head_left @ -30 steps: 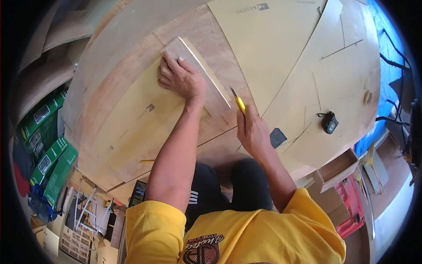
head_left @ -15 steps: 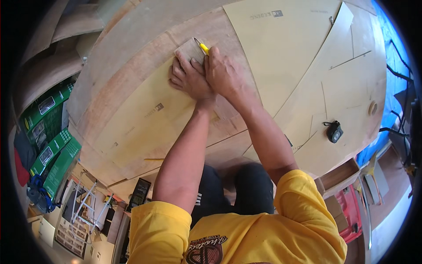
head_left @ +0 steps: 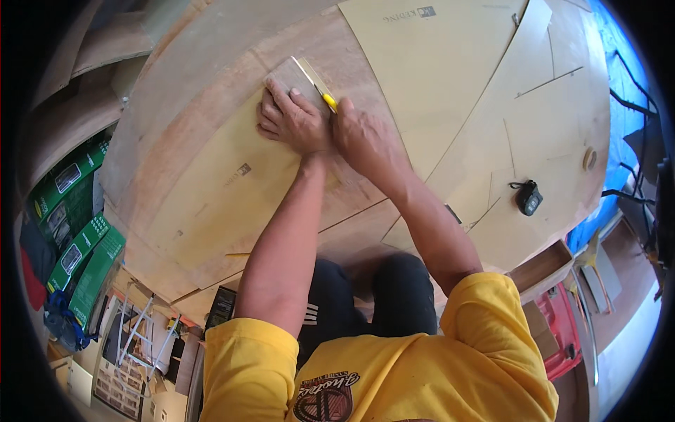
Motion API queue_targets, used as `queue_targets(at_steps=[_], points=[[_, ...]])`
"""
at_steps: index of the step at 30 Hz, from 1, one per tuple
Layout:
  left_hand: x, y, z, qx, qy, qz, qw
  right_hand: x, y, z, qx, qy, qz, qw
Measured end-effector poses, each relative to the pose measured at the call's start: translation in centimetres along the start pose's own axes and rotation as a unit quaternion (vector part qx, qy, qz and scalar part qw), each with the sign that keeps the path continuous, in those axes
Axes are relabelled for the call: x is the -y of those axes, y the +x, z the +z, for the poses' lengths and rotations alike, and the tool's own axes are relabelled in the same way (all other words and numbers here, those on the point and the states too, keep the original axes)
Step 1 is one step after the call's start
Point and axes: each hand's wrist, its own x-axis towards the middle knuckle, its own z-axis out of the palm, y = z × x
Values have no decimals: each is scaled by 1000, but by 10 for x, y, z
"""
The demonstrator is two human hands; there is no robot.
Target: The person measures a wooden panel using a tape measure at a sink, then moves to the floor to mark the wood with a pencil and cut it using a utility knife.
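My right hand (head_left: 369, 141) is closed round a yellow utility knife (head_left: 329, 101). Its blade lies against the right edge of a small flat wooden block (head_left: 287, 72). A narrow pale strip (head_left: 308, 70) of sheet shows beyond that edge, on the far side of the blade. My left hand (head_left: 299, 126) holds the block down, thumb and index finger spread on top and the other fingers bent at its left side. Both wrists are close together. Under my left forearm lies a large pale yellow sheet (head_left: 211, 204), on a wooden worktop (head_left: 232, 77).
More yellow sheets (head_left: 422, 63) cover the right side, some scored or cut. A black tape measure (head_left: 527, 197) and a tape roll (head_left: 590, 158) lie there. A pencil (head_left: 238, 254) rests near the front edge. Green boxes (head_left: 84, 271) stand at left, a blue tarp (head_left: 622, 105) at right.
The knife has slid toward me along the block's right edge, and the pale strip now shows beside it. My left hand stays on the block. The whole view has shifted slightly.
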Motion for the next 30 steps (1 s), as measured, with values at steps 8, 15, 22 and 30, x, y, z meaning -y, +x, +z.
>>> queue_targets(at_steps=[8, 15, 22, 30], points=[[-3, 0, -6, 16, -13, -4, 1000, -27, -106, 2, 53, -12, 66, 996], [-5, 1, -8, 28, -16, -18, 999, -33, -157, 4, 64, -17, 120, 991], [-3, 2, -7, 20, -5, -15, 1000, -12, -125, -37, 49, 38, 132, 989], [-1, 1, -6, 42, 3, -21, 999, 14, 35, 5, -72, 88, 33, 993]])
